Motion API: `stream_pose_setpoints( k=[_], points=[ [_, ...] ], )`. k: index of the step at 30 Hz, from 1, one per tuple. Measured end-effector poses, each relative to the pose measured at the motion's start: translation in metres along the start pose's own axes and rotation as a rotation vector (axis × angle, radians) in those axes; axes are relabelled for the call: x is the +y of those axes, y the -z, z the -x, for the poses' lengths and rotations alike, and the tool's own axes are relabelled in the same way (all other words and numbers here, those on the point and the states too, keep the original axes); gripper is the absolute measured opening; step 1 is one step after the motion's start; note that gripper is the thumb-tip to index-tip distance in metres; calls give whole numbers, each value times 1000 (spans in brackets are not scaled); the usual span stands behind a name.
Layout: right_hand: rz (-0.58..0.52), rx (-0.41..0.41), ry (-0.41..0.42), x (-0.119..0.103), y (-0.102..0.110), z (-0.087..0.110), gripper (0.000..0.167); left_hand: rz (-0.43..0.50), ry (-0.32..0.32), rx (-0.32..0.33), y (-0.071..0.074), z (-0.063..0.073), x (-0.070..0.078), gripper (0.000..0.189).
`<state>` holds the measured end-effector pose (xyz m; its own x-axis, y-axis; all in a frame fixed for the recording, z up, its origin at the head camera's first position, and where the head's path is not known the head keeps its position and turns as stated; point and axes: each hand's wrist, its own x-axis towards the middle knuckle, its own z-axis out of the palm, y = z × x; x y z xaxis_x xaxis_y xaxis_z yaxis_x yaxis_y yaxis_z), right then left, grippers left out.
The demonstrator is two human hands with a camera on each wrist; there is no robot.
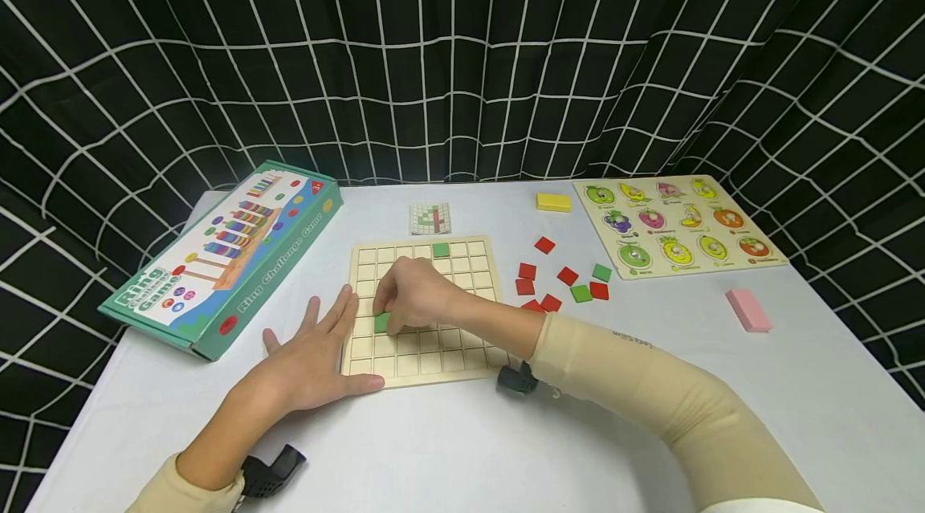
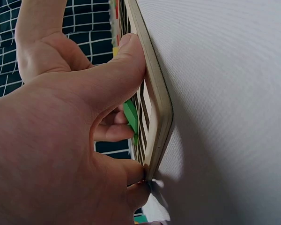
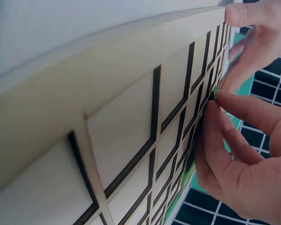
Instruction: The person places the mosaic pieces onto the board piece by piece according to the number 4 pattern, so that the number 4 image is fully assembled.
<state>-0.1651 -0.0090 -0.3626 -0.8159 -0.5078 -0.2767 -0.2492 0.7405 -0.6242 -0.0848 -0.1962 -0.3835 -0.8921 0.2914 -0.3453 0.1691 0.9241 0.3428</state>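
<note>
A pale wooden grid board [image 1: 426, 360] lies on the white table, its squares outlined by raised strips. My right hand [image 1: 419, 292] reaches over its left part and pinches a green square tile [image 1: 381, 323] between thumb and fingers. In the left wrist view that green tile [image 2: 130, 114] stands tilted against the grid. Another green tile [image 1: 441, 250] sits in a square near the far edge. My left hand [image 1: 307, 364] rests at the board's left side with fingers spread, its thumb [image 2: 129, 58] lying over the near edge.
Loose red tiles [image 1: 567, 276] and green tiles [image 1: 581, 294] lie right of the board. Behind it is a small pattern card [image 1: 429, 218]. A game box [image 1: 231, 256] stands left; a yellow block [image 1: 552, 202], fruit board [image 1: 665, 228] and pink block [image 1: 748, 311] lie right.
</note>
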Motion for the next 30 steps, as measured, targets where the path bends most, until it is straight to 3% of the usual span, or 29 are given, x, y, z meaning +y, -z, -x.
stream_pose_setpoints(
  k=[21, 30],
  points=[
    [-48, -30, -10, 4, 4, 1, 30, -8, 0, -5, 1, 0, 2, 129],
    [-112, -20, 29, 10, 14, 6, 28, -4, 12, -13, 1, 1, 2, 130]
  ],
)
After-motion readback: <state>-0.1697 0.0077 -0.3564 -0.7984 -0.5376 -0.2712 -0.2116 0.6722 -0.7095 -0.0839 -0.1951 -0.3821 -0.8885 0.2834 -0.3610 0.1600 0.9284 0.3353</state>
